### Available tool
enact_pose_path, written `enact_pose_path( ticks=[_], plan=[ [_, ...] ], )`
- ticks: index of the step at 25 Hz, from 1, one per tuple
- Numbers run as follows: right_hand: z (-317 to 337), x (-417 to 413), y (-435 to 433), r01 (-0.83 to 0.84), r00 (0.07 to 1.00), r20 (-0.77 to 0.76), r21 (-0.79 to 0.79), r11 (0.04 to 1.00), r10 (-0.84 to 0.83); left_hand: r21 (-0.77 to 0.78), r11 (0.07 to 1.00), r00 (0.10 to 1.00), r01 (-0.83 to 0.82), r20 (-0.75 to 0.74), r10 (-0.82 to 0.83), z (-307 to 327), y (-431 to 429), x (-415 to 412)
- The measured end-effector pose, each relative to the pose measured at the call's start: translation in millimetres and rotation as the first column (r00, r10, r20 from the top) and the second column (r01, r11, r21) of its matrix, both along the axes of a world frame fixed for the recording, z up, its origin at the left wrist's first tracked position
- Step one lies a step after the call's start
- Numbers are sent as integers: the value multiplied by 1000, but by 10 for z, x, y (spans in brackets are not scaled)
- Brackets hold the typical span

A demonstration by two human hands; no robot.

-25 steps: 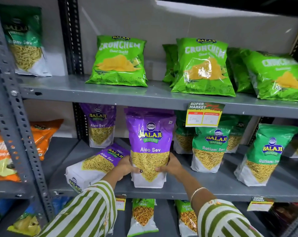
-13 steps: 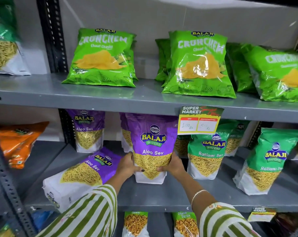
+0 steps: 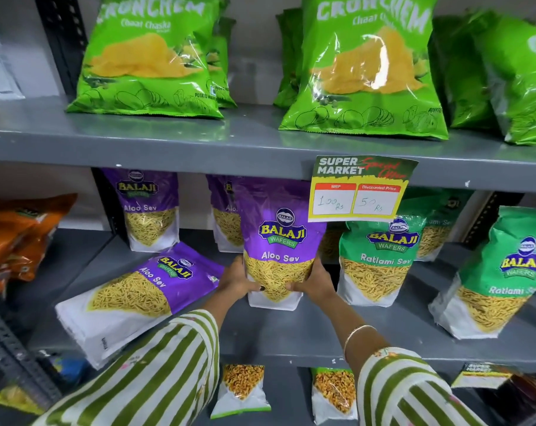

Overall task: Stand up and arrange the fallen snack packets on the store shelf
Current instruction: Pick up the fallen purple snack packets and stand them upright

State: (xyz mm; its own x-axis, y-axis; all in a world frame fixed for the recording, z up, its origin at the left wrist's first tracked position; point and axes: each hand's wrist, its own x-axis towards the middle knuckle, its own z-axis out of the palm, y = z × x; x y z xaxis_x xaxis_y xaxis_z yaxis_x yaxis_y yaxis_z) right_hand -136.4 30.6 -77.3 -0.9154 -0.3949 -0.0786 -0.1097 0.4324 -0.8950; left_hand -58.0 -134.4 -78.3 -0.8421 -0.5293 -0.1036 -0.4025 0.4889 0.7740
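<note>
From the head camera, a purple Aloo Sev packet point(image 3: 283, 241) stood upright on the grey middle shelf point(image 3: 291, 330), held from both sides near its base. The left hand point(image 3: 236, 279) pressed against its left edge and the right hand point(image 3: 314, 282) against its right edge, the fingers of each wrapped onto the packet's front, so both hands were clamped on it. Both sleeves were striped green and white, and a thin bangle point(image 3: 357, 332) circled the right wrist.

Just to the left, a fallen Aloo Sev packet point(image 3: 137, 295) lay on its back on the same shelf, its purple top pointing toward the held packet and its white bottom toward the shelf's front edge. Behind them, 2 more purple packets stood upright: one at the rear left point(image 3: 147, 210) and one point(image 3: 225, 216) partly hidden behind the held packet.

To the right, a green Ratlami Sev packet point(image 3: 377, 262) stood just beside the right hand, and another point(image 3: 500, 272) leaned further right. A price tag point(image 3: 360, 189) hung from the upper shelf point(image 3: 168, 142), where green Crunchem bags point(image 3: 150, 56) stood.
</note>
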Motion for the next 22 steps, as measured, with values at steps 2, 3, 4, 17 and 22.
enact_pose_path(
  ticks=[2, 3, 4, 17, 22],
  plan=[
    [50, 41, -17, -74, 996, 49, 101, 992, 69, 5, 999, 997, 32, 65, -32, 70, 6, 85],
    [31, 17, -28, -94, 992, 102, 160, 983, 79, 6, 999, 994, 38, 98, -39, 114, -11, 143],
    [85, 70, -37, -123, 979, 189, 249, 961, 76, -3, 999, 992, 33, 125, -32, 185, -46, 235],
    [-127, 1593, -1974, -59, 810, 587, 68, 996, 7, 132, 989, 988, -62, 149, 42, 530, -2159, 1634],
    [-386, 1952, -2464, 179, 621, 781, -226, 958, 69, 525, 851, 940, -8, 294, -173, 216, -2446, 1802]
  ],
)
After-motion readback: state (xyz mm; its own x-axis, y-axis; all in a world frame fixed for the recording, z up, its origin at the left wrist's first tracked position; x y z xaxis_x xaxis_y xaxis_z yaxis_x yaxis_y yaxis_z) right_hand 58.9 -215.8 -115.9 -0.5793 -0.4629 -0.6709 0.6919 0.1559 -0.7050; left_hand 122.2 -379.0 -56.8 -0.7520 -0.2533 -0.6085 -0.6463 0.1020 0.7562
